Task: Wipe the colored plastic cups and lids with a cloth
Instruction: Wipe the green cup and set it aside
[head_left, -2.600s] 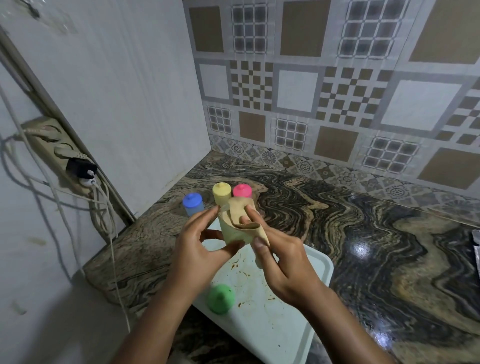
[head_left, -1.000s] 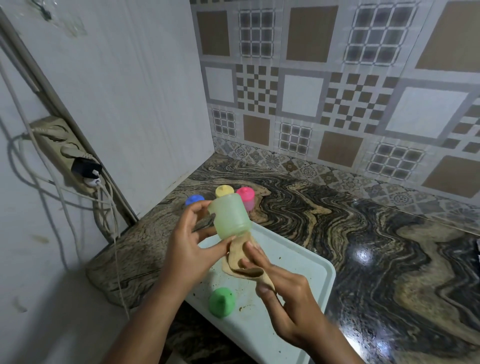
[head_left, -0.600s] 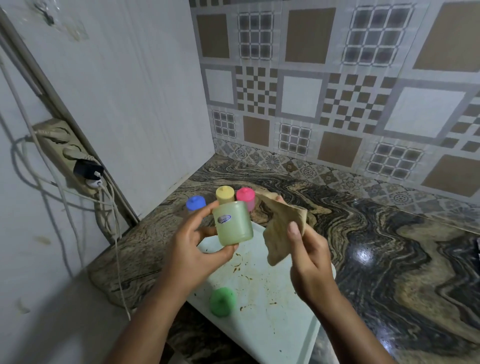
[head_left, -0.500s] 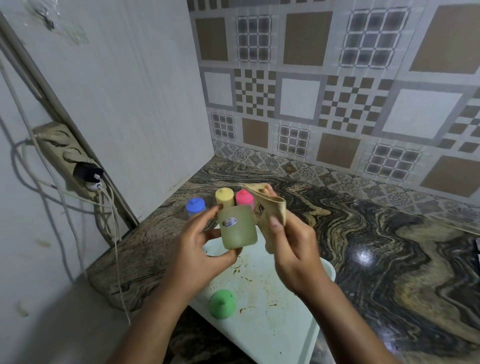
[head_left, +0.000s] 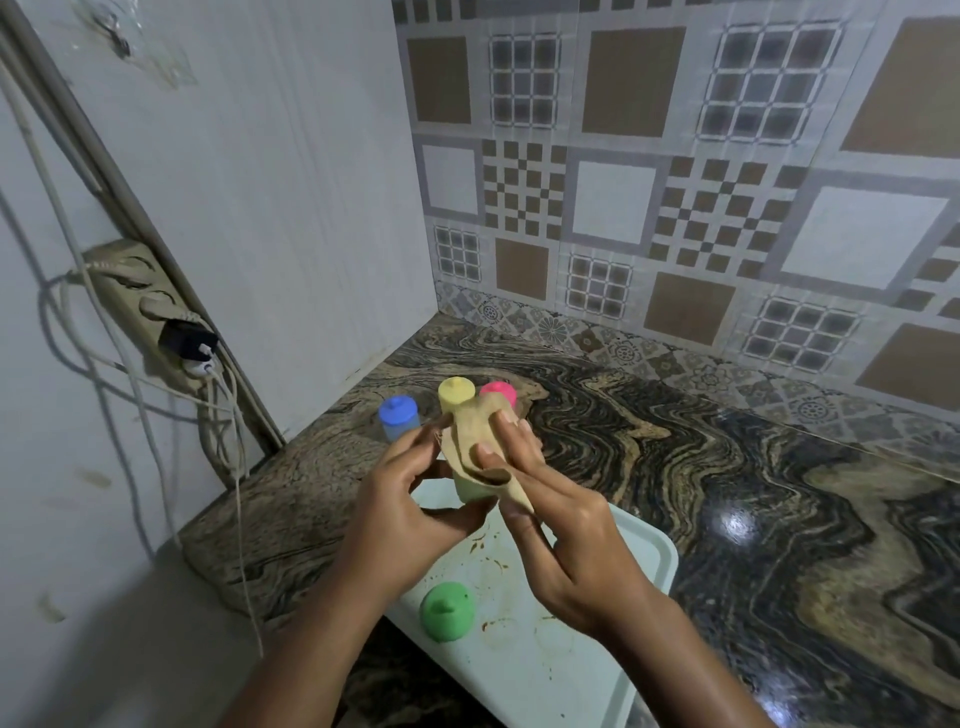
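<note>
My left hand (head_left: 400, 499) grips a pale green plastic cup (head_left: 470, 489) in the air above the tray; most of the cup is hidden. My right hand (head_left: 550, 509) holds a tan cloth (head_left: 475, 439) wrapped over the cup, thumb and fingers pressing it on. A green lid (head_left: 448, 609) lies on the white tray (head_left: 561, 660) below my hands. Behind stand three capped cups on the counter: blue (head_left: 398, 417), yellow (head_left: 456, 393) and pink (head_left: 500, 391).
The tray has brown stains and sits near the front edge of the dark marbled counter (head_left: 753, 483). On the left wall hang a power strip (head_left: 156, 317) with a black plug and loose cables (head_left: 228, 441). Patterned tiles back the counter.
Half a second ago the cloth was beside the cup in my right hand; now it covers the cup's top and side. The left hand's hold on the cup stays the same.
</note>
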